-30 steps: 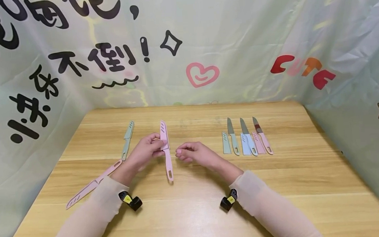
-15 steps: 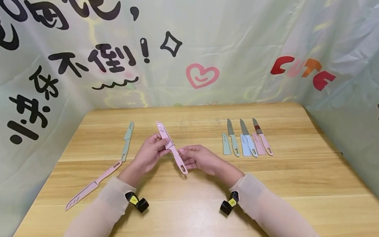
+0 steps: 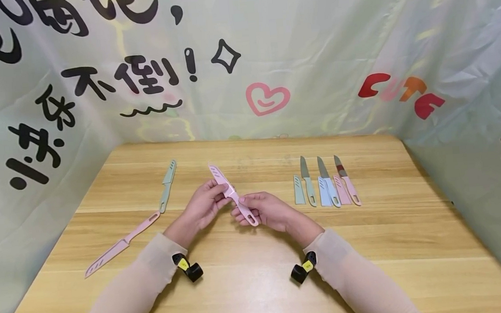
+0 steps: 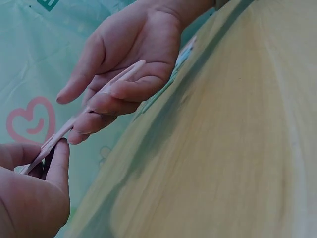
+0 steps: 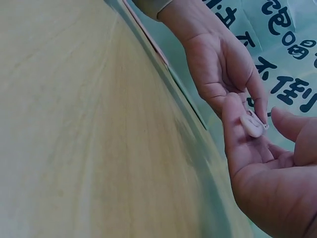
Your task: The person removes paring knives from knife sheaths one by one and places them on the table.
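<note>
My left hand [image 3: 203, 203] pinches a pink knife [image 3: 219, 174] by its slotted pink sheath, thumb on top, near where the sheath meets the handle. The knife slants over the middle of the table, tip away and to the left. Its handle, with a hole at the end, lies across the fingers of my right hand [image 3: 272, 211]. In the left wrist view the right thumb stands off the pink handle [image 4: 131, 73]. The right wrist view shows the handle's end [image 5: 252, 127] over those fingers, with the thumb apart from it. The blade is covered by the sheath.
On the left lie a sheathed green knife [image 3: 167, 186] and a longer sheathed pink knife [image 3: 123, 245], ends close together. Bare green [image 3: 310, 188], blue [image 3: 331, 187] and pink [image 3: 351, 186] knives lie in a row at right, each beside its sheath. Printed cloth surrounds the table [image 3: 259, 282].
The knife has turned from nearly upright to slanting, its handle swinging right. My left hand has moved slightly right. My right hand has come under the handle, its fingers opening from a curl.
</note>
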